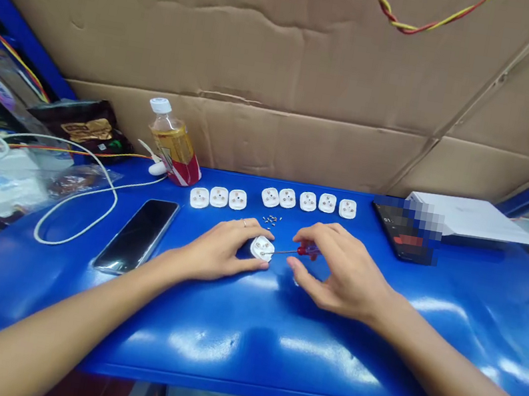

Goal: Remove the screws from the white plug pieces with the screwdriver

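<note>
My left hand [223, 248] grips a small white rounded-square plastic part [261, 246] between thumb and fingers, on the blue tabletop. Metal pieces show on the part's upper face. In my right hand [342, 265] is a screwdriver [304, 250] with a red handle; its thin shaft points left, and the tip reaches the white part. The handle's rear end is hidden by the fingers. Just behind my left hand lies a loose scatter of tiny screws [271, 220]. Several similar white parts, one of them a white square piece [238, 200], stand in a row farther back.
At left, a dark phone [136, 237] lies near a white cable [114, 200] and a drink bottle [176, 146]. Another dark phone [394, 230] and a flat white box [474, 218] are at right. Cardboard [268, 57] walls off the back of the blue table [198, 349].
</note>
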Tool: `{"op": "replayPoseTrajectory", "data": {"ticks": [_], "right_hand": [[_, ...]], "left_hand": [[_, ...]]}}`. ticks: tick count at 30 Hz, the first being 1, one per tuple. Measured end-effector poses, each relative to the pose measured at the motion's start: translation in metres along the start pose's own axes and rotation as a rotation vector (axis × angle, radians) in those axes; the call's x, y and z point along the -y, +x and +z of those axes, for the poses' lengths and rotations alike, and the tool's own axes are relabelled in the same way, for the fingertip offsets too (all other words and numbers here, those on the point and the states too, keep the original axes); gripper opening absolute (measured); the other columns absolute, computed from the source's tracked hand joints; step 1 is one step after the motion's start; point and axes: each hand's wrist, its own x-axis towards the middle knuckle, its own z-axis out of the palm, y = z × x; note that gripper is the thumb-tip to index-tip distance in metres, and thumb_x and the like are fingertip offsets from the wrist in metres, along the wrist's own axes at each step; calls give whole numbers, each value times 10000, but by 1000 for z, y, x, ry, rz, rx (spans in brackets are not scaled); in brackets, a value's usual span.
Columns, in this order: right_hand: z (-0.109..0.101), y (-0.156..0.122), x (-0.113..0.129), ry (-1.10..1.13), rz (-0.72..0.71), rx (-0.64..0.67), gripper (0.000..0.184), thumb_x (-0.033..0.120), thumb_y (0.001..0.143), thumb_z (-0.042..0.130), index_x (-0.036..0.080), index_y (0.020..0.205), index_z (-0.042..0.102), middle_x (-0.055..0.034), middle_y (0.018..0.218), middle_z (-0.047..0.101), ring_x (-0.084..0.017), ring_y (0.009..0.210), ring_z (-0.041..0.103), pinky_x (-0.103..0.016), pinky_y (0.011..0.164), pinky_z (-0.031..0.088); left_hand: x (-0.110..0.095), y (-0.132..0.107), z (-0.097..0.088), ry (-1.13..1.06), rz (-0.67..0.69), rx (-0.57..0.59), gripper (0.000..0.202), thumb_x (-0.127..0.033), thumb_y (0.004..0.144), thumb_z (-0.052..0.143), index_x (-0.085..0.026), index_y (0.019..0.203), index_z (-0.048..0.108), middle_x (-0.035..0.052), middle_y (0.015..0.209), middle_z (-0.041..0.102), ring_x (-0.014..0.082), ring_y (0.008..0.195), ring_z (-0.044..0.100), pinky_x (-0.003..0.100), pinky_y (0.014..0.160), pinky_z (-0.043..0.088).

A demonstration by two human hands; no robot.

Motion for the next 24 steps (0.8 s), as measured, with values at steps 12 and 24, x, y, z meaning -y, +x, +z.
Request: {"op": "replayPoseTrajectory", "data": {"ticks": [12,24], "right_hand": [[-1,1,6,-73,13,4,245,284,995,596,133,1186,625,-66,840,761,-223,700,702,-351,658,521],[-3,-1,5,-45,36,34,156,302,1057,545,180,1023,636,-17,738,745,-181,600,690,-301,550,438]], "left_hand": [[-2,0,0,-3,4,-18,443,-466,974,714,-204,1328,664,91,1246,715,262,1116,682,376,947,522],[-6,2,-2,-2,-20,15,438,-478,977,705,-217,1326,666,93,1245,703,263,1119,672,383,961,515]]}}
